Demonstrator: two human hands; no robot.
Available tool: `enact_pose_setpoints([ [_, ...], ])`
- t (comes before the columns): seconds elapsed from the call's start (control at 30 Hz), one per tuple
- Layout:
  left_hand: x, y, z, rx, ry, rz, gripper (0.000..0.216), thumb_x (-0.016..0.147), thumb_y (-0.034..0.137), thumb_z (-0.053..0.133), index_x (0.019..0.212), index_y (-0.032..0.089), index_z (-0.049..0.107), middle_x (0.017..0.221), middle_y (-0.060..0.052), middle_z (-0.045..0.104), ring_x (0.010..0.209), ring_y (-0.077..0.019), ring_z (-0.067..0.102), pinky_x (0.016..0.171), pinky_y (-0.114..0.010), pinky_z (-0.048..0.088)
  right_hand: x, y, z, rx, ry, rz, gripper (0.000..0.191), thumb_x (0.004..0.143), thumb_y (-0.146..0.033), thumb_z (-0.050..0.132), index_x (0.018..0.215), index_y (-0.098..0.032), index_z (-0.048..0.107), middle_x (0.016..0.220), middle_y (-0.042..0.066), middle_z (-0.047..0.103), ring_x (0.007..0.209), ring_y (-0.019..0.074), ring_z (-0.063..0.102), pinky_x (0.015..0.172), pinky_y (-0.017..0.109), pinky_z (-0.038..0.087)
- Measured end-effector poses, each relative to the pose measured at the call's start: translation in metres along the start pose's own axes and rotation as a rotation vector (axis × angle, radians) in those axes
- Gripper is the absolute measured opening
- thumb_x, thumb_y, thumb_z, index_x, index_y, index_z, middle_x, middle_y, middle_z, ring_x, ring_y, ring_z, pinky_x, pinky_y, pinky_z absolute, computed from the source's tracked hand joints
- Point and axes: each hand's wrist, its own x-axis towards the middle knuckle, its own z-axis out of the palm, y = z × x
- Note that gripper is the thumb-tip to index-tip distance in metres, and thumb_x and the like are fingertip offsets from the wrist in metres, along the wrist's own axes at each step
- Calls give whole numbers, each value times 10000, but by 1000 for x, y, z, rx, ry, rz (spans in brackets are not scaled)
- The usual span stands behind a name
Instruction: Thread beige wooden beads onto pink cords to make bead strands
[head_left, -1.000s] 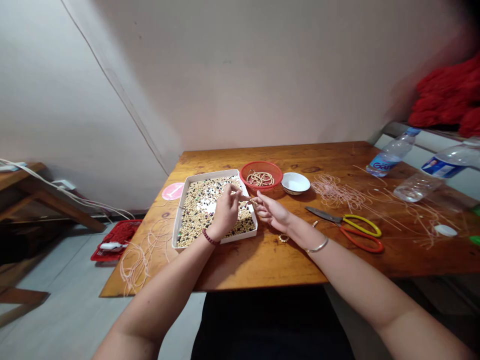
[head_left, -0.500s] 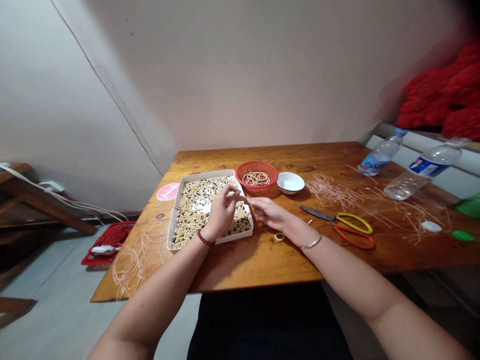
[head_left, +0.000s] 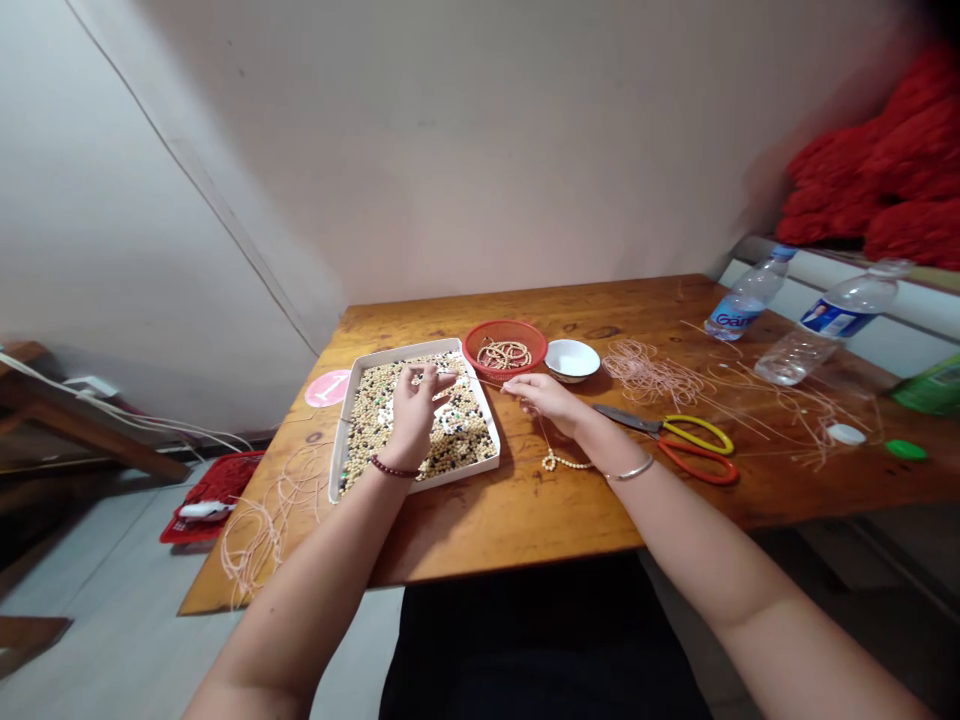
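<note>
We flagged the risks first. The short beaded strand (head_left: 564,462) lay on the bench (head_left: 525,530) just below the right hand (head_left: 544,405), joined to it only by a thin cord (head_left: 543,442). We judged that a slack grip or a sudden lift could let the cord slip and send the beads off its free end. The shallow white tray (head_left: 457,472) sat right under the left hand (head_left: 412,425), so a knock on its rim could spill the loose beads (head_left: 450,440) across the bench. The blades of the scissors (head_left: 697,445) pointed toward the right wrist from nearby, and a careless sideways move could snag the cord on them.

Now the fingers. The left fingers (head_left: 427,376) were pinched narrow just above the beads in the tray; we could not tell whether they touched them or what was between them, as anything there was too small to see. The right fingers (head_left: 514,385) were closed on the cord, thumb against forefinger, just past the tray's right edge. The strand hung from that grip down to the bench, off to the right of the tray. A red plastic basket (head_left: 504,368) of coiled strands (head_left: 504,353) stood beyond the tray, beside a white bowl (head_left: 571,358).
</note>
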Motion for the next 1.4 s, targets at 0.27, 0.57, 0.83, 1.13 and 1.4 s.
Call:
enact_pose_setpoints([
  [0.27,9,2,-6,-292,88,-304,99,881,264,527,813,205,487,1124,-32,674,1051,-130,620,750,-223,464,1,-5,-16,97,-10,60,154,693,-294,694,701,-159,622,664,18,607,510,70,489,437,185,312],
  [0.57,17,3,-11,-472,115,-382,150,891,191,460,904,211,608,944,-10,716,921,-89,650,623,-160,472,10,2,-20,-30,72,66,128,691,-209,639,593,-161,572,572,21,593,502,100,512,461,206,351],
  [0.83,18,3,-13,-455,50,-360,152,903,233,463,911,216,614,933,-19,712,926,-96,645,610,-157,483,7,11,-26,-675,184,4,216,708,-216,579,498,-171,555,505,29,570,514,131,486,497,246,286],
  [1.13,8,3,-8,-373,-170,-330,42,852,255,556,844,217,572,1093,-32,679,1028,-142,621,677,-213,495,-3,-3,-3,-528,264,-415,276,848,-374,508,753,-189,689,793,80,694,719,180,593,657,276,413],
  [1.4,-5,3,-3,-272,-386,-296,209,776,313,673,848,204,510,1013,-39,695,1004,-179,630,739,-252,453,-15,-7,19,-72,-50,-370,356,727,-500,665,822,-159,700,720,39,661,515,96,504,481,226,384],
])
